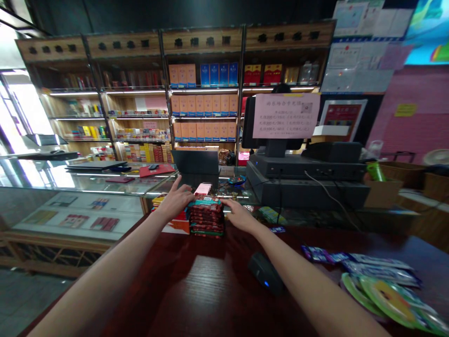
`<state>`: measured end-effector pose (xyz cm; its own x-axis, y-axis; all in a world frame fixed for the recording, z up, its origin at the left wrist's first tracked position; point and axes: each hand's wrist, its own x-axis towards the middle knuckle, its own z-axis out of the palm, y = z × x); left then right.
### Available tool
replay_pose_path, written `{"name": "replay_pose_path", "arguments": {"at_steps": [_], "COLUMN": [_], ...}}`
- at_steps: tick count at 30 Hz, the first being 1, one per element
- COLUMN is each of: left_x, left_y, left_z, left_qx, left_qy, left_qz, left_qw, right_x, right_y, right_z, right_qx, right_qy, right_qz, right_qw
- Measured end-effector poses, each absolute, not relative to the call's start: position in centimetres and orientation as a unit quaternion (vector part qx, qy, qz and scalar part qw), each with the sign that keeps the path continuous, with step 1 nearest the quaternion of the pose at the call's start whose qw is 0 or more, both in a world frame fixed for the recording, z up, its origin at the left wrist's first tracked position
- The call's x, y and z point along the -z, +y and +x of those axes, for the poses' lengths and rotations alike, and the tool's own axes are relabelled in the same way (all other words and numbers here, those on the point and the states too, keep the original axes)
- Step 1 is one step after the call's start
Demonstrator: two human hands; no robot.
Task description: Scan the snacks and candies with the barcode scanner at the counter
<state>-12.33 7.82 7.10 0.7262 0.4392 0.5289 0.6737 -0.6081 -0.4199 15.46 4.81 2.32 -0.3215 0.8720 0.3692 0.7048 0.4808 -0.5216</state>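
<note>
The counter (164,285) is dark reddish-brown with a high gloss, and a pale patch of light reflects off its middle. At its far edge stands a stack of dark red packets (206,223), with a teal-banded packet on top. An orange and white box (176,226) stands just left of the stack.

The left hand (176,202) is at the stack's upper left corner, its fingers spread and one pointing up. The right hand (239,216) is at the upper right corner, one finger reaching to the edge and the others bent; whether it pinches a packet I cannot tell.

A black mouse (265,273) with a blue light lies near the right forearm. Farther right are purple packets (319,254) and round green-edged packs (387,299).

Beyond, a pink sheet (286,116) covers the back of a dark monitor (249,124). A glass case (80,213) runs along the left, above a grey tiled floor (31,299). Lit wooden shelves (205,43) line the back wall, filled with orange, blue and red boxes. Papers (352,18) hang on the wall at right, and daylight enters from the left.
</note>
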Motion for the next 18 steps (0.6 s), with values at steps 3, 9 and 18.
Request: {"name": "replay_pose_path", "arguments": {"at_steps": [3, 9, 18], "left_x": [-7.4, -6.8, -5.5], "left_y": [6.9, 5.7, 6.5], "left_z": [-12.1, -11.3, -11.0], "left_qx": [0.198, 0.175, 0.181], "left_qy": [-0.327, -0.305, -0.301], "left_qz": [-0.87, -0.89, -0.892], "left_qw": [0.311, 0.29, 0.285], "right_x": [-2.5, -2.9, -2.6], "right_y": [4.4, 3.5, 3.7], "right_z": [15.4, 14.4, 14.1], "right_qx": [-0.113, -0.048, -0.011], "right_qy": [-0.798, -0.803, -0.812], "right_qz": [-0.5, -0.515, -0.511], "right_qw": [0.316, 0.297, 0.28]}}
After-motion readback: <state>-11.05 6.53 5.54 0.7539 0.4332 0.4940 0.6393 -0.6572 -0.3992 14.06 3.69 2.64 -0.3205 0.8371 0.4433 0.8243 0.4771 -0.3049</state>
